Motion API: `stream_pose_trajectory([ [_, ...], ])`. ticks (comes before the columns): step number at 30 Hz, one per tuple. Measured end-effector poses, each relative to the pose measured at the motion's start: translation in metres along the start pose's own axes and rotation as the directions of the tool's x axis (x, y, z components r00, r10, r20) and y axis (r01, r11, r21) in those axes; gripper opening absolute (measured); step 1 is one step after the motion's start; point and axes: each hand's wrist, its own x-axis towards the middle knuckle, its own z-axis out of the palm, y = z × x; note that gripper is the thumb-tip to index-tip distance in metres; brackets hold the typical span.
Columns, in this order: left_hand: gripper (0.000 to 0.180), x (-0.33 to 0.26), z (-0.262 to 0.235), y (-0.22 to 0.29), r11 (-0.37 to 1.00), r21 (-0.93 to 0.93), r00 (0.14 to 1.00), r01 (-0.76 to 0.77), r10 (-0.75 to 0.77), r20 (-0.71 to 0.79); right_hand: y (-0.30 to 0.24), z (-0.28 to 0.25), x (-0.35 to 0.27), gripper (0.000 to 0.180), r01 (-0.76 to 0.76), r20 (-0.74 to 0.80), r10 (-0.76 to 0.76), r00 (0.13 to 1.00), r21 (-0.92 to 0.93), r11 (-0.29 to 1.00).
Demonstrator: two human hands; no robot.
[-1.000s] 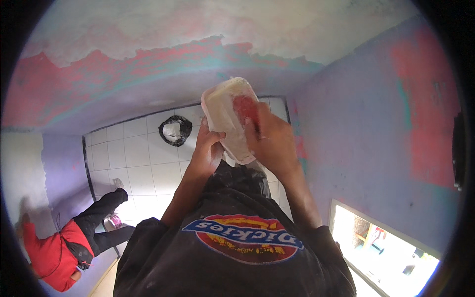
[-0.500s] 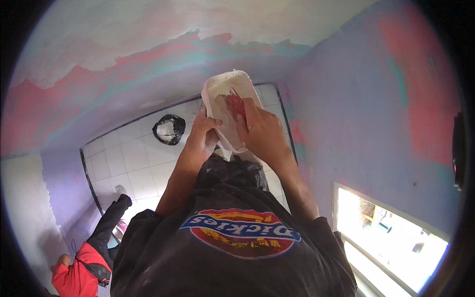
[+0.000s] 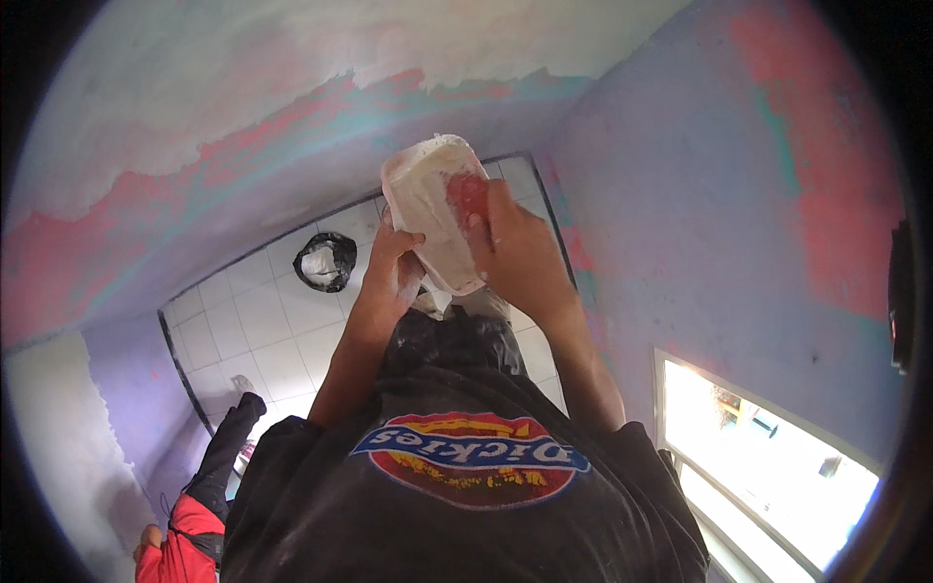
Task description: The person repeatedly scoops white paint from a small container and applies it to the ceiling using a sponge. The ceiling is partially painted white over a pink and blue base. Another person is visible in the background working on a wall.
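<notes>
Left hand (image 3: 394, 267) is closed around the near-left edge of the plaster-caked white board (image 3: 432, 209), long axis pointing away toward the wall, while the right hand (image 3: 515, 257) grips a red-handled tool (image 3: 468, 194) pressed onto its right side.

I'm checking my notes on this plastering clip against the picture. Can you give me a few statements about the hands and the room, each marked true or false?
1. The left hand supports a white plaster-coated board from beneath. True.
2. The right hand is empty. False: it holds a red-handled tool against the board.
3. The floor is white tile. True.
4. A black bag hangs on the wall. False: it sits on the floor.
5. Another person's red sleeve shows at lower left. True.
</notes>
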Motion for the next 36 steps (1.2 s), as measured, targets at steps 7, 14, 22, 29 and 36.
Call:
stream_pose_trajectory([
  [7,0.074,0.001,0.005,0.005,0.998,0.011,0.998,-0.065,0.065,0.009,-0.014,-0.020,0.013,0.022,0.063,-0.070,-0.068,0.995,-0.063,0.996],
  [14,0.077,0.027,0.029,0.002,0.993,0.030,0.994,-0.112,0.112,-0.013,-0.006,-0.050,0.031,0.020,0.054,-0.146,-0.059,0.987,-0.036,0.998],
  [22,0.084,0.058,0.058,-0.013,0.980,0.043,0.981,-0.192,0.192,0.011,0.028,-0.058,0.062,0.020,0.153,-0.128,-0.169,0.977,-0.127,0.980],
  [29,0.090,0.073,0.062,-0.021,0.978,0.055,0.977,-0.201,0.205,-0.065,0.025,-0.103,0.066,0.018,0.138,-0.231,-0.155,0.961,-0.085,0.987],
  [36,0.094,0.085,0.065,-0.020,0.946,0.110,0.952,-0.304,0.305,0.004,0.062,-0.059,0.083,0.021,0.196,-0.139,-0.205,0.969,-0.072,0.978],
])
